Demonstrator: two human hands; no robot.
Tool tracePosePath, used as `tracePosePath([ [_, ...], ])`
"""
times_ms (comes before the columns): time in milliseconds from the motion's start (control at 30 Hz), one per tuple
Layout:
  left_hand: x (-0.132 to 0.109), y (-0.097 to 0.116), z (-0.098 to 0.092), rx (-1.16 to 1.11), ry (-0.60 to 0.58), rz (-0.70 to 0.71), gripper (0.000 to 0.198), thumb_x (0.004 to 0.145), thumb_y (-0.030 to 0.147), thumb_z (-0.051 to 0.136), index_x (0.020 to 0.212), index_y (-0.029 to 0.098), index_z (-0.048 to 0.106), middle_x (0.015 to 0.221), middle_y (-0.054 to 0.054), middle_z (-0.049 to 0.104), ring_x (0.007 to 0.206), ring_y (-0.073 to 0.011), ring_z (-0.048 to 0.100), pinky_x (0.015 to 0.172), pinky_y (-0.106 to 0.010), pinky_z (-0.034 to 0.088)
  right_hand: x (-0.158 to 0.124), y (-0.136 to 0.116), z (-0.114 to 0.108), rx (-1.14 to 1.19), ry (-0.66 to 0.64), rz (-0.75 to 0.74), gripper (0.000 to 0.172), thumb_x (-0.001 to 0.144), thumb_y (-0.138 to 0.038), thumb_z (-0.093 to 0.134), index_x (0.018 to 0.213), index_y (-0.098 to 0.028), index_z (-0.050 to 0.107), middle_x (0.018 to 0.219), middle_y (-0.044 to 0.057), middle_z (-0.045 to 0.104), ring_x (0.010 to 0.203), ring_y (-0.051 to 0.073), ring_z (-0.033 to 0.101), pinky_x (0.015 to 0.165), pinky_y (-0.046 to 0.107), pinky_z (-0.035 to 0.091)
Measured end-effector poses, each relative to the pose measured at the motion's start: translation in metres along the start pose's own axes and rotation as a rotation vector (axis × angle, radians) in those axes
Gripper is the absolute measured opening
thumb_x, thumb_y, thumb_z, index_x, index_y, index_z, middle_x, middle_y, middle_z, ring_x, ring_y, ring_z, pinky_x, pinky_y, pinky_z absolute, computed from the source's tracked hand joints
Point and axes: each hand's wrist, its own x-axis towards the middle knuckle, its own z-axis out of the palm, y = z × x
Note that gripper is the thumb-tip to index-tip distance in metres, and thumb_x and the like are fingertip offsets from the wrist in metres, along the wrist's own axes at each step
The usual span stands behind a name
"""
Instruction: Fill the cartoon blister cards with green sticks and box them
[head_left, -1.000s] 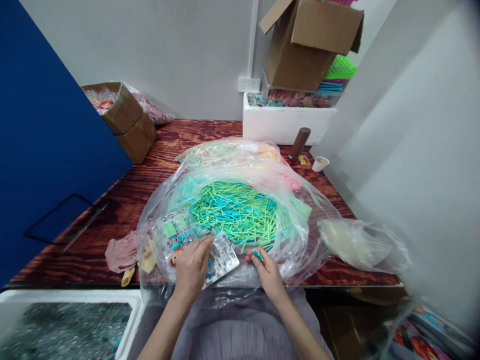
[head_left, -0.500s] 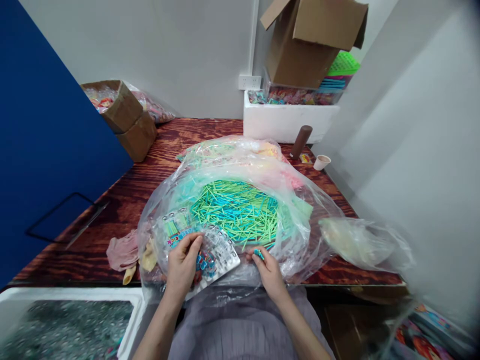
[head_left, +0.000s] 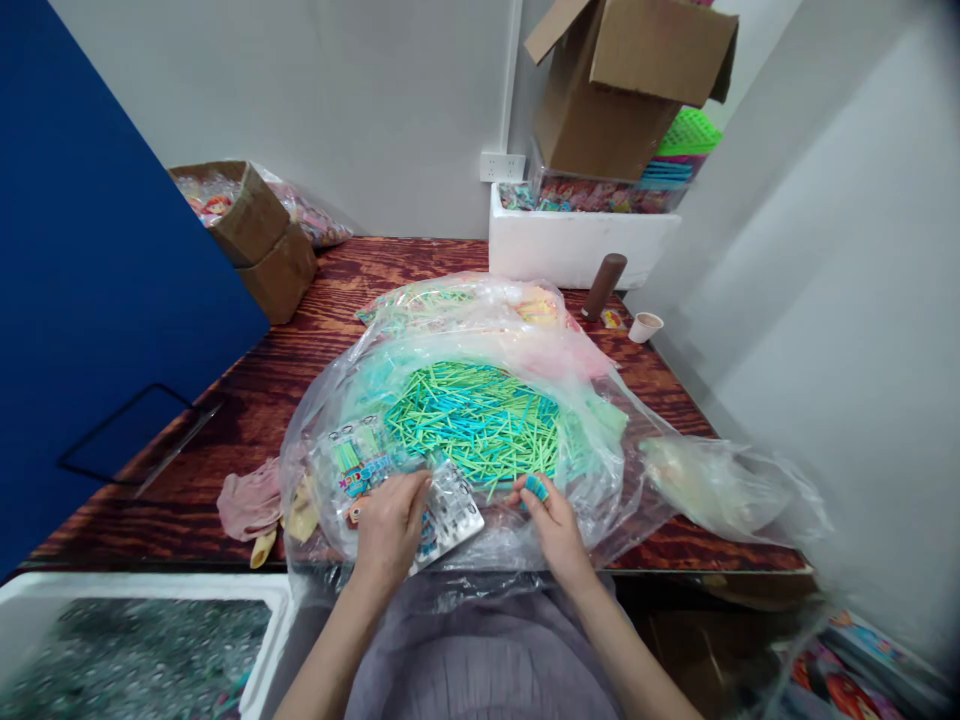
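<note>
A big clear plastic bag (head_left: 600, 395) lies open on the wooden table (head_left: 247, 400), filled with a heap of green and blue sticks (head_left: 472, 420). At its near edge lies a clear blister card (head_left: 454, 508) with printed colours. My left hand (head_left: 386, 530) rests on that card, fingers curled over its left part. My right hand (head_left: 555, 520) is at the heap's near edge, pinching a small bundle of blue sticks (head_left: 535, 487) between its fingertips.
A second plastic bag (head_left: 712, 485) lies at the right. A white foam box (head_left: 577, 245) with a cardboard box (head_left: 622, 85) on top stands at the back. Brown cartons (head_left: 255, 235) sit back left, a brown cylinder (head_left: 602, 285), a small cup (head_left: 645, 326), a pink cloth (head_left: 251, 500), a foam bin (head_left: 135, 640).
My right hand moved forward toward the stick heap with the blue sticks raised in its fingertips. My left hand shifted slightly right on the blister card.
</note>
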Motion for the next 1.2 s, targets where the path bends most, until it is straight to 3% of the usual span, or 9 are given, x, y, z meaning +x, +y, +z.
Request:
tracePosePath([
  [133,0.000,-0.007,0.015,0.154,-0.029,0.116,0.030,0.098,0.029,0.041,0.098,0.017,0.068,0.083,-0.008,0.071,0.079,-0.0218,0.063,0.070,-0.032,0.046,0.029,-0.011,-0.006,-0.278,-0.088,-0.200,0.017,0.096,-0.026,0.041,0.094,-0.022,0.058,0.086,0.004,0.064,0.081,0.021,0.062,0.074,0.033,0.047],
  [267,0.001,-0.009,0.020,0.089,-0.022,0.125,0.027,0.097,0.026,0.042,0.099,0.018,0.068,0.096,-0.009,0.071,0.088,-0.0226,0.063,0.078,-0.035,0.048,0.045,-0.010,0.001,-0.880,-0.234,-0.565,0.024,0.091,-0.007,0.039,0.093,-0.020,0.059,0.091,0.007,0.060,0.086,0.022,0.054,0.076,0.034,0.043],
  [333,0.002,-0.008,0.017,0.011,0.013,0.096,0.025,0.097,0.026,0.044,0.100,0.019,0.068,0.104,-0.009,0.070,0.096,-0.0228,0.062,0.084,-0.037,0.048,0.046,-0.009,0.004,-1.142,-0.292,-0.664,0.021,0.090,-0.005,0.044,0.089,-0.019,0.059,0.092,0.009,0.059,0.084,0.023,0.051,0.076,0.035,0.041],
  [500,0.005,0.000,0.000,-0.153,0.058,-0.028,0.022,0.095,0.030,0.048,0.095,0.019,0.068,0.098,-0.007,0.071,0.095,-0.0214,0.063,0.086,-0.035,0.048,0.044,-0.006,-0.001,-1.264,-0.359,-0.764,0.015,0.093,-0.010,0.046,0.090,-0.020,0.057,0.094,0.007,0.057,0.087,0.022,0.049,0.080,0.035,0.039],
  [633,0.004,0.009,-0.012,-0.257,0.072,-0.077,0.023,0.094,0.033,0.049,0.092,0.019,0.068,0.093,-0.007,0.071,0.090,-0.0209,0.065,0.083,-0.033,0.049,0.048,0.005,-0.010,-1.086,-0.321,-0.727,0.018,0.095,-0.012,0.041,0.091,-0.019,0.058,0.091,0.007,0.058,0.086,0.022,0.050,0.079,0.035,0.041],
  [733,0.001,0.017,-0.018,-0.334,0.046,-0.097,0.024,0.094,0.033,0.050,0.092,0.019,0.069,0.092,-0.007,0.071,0.088,-0.0204,0.065,0.080,-0.031,0.049,0.053,0.010,-0.012,-0.798,-0.188,-0.605,0.022,0.094,-0.013,0.039,0.094,-0.019,0.060,0.090,0.008,0.061,0.088,0.024,0.053,0.079,0.037,0.043],
  [900,-0.007,0.026,-0.017,-0.436,-0.010,-0.157,0.024,0.092,0.034,0.052,0.090,0.019,0.072,0.091,-0.007,0.073,0.088,-0.0204,0.066,0.080,-0.030,0.049,0.054,-0.008,-0.008,-0.056,0.106,-0.071,0.019,0.089,-0.039,0.055,0.086,-0.021,0.060,0.082,0.006,0.066,0.081,0.025,0.062,0.078,0.043,0.048],
  [1033,-0.012,0.034,-0.005,-0.582,-0.080,-0.264,0.028,0.089,0.040,0.055,0.091,0.019,0.074,0.090,-0.006,0.074,0.083,-0.0206,0.067,0.075,-0.029,0.051,0.050,-0.044,-0.004,0.568,-0.050,0.259,0.023,0.074,-0.037,0.075,0.083,-0.021,0.061,0.077,0.003,0.067,0.071,0.022,0.065,0.071,0.041,0.053],
  [1200,-0.018,0.047,0.007,-0.695,-0.181,-0.351,0.031,0.087,0.043,0.057,0.090,0.018,0.074,0.083,-0.005,0.073,0.077,-0.0195,0.065,0.069,-0.027,0.050,0.040,-0.090,0.002,0.688,-0.230,0.222,0.025,0.072,-0.029,0.077,0.092,-0.020,0.065,0.072,-0.001,0.063,0.070,0.017,0.062,0.075,0.036,0.053],
])
